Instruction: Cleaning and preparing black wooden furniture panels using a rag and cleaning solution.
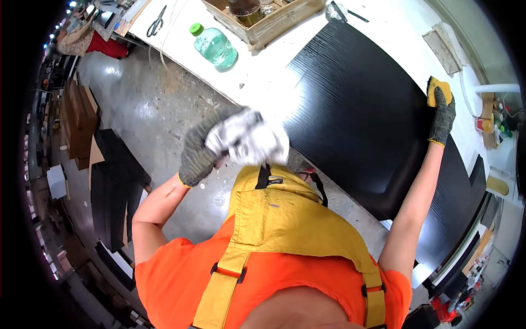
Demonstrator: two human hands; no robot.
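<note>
Closest to the camera, the gloved left hand grips a crumpled white rag, fingers closed around it, just off the near edge of the black panel on the white table, while the gloved right hand presses a yellow sponge against the panel's far edge.

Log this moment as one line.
left hand: holds white rag | right hand: presses yellow sponge on black panel

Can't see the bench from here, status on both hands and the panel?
Left hand grips white rag. Right hand presses yellow sponge at black panel far edge. Nothing on panel.
</note>
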